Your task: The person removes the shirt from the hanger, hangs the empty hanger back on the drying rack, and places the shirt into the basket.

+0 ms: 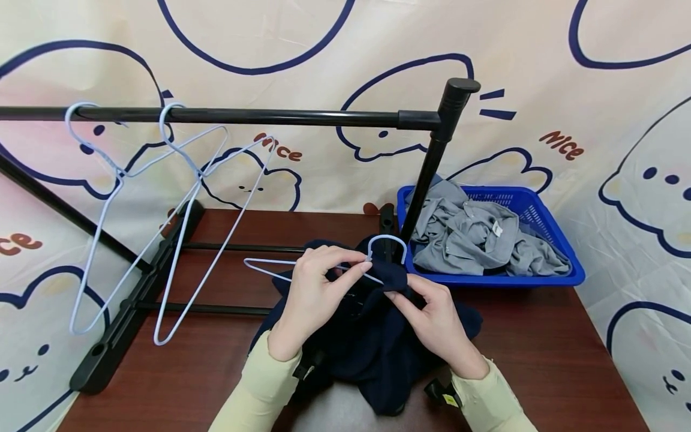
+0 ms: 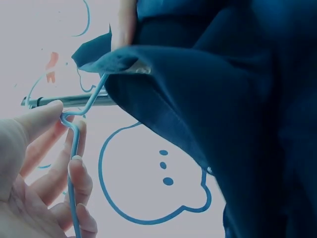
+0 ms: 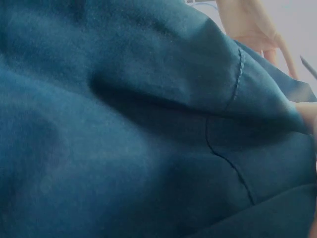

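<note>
A light blue wire hanger (image 1: 270, 260) is partly inside a dark navy shirt (image 1: 378, 342), with its hook above the cloth. My left hand (image 1: 318, 294) pinches the hanger just below the hook. In the left wrist view, thumb and fingers sit around the bent neck of the wire (image 2: 74, 144), and one hanger arm runs under the shirt's edge (image 2: 163, 64). With thumb and fingers, my right hand (image 1: 434, 321) grips the shirt's upper edge to the right of the hook. Cloth hides the hanger's right arm. Navy fabric (image 3: 124, 124) fills most of the right wrist view.
Two light blue hangers (image 1: 180, 240) hang from the black rack's bar (image 1: 281, 117) at left. A blue basket (image 1: 540, 222) holding crumpled grey clothing (image 1: 475, 234) stands at the right, behind the rack's post (image 1: 432, 162). Brown tabletop (image 1: 545, 354) lies underneath.
</note>
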A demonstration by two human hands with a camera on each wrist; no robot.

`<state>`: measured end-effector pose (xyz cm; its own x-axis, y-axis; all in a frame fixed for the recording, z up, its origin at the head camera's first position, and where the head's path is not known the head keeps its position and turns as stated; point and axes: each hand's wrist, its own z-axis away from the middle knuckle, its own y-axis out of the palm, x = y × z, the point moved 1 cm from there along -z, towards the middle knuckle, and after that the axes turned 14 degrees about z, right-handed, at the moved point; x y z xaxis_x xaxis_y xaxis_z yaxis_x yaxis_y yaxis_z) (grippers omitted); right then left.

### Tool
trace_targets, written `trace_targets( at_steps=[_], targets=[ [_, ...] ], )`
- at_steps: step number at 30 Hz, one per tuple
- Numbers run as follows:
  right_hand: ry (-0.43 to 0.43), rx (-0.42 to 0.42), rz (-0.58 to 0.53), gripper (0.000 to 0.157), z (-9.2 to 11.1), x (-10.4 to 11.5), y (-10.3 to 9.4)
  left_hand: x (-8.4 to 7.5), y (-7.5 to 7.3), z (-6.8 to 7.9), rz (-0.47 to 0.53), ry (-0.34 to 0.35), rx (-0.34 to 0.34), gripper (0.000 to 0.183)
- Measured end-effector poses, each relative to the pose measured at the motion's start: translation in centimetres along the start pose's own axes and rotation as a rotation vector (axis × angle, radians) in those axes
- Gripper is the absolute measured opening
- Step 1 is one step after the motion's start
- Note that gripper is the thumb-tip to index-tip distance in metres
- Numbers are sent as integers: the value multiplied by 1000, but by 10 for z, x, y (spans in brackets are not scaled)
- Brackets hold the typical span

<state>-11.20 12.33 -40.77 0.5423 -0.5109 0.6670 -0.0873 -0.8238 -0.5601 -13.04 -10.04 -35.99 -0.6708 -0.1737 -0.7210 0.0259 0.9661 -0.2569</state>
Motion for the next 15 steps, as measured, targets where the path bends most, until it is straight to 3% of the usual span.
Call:
trace_targets(
  at_steps=[9, 15],
  targets=[
    [-10, -12, 1, 24, 1, -3, 0, -1, -9, -1, -32, 16, -35, 12],
    [2, -13, 15, 25, 3, -5, -2, -1, -17, 0, -73, -12, -71, 10]
  ],
)
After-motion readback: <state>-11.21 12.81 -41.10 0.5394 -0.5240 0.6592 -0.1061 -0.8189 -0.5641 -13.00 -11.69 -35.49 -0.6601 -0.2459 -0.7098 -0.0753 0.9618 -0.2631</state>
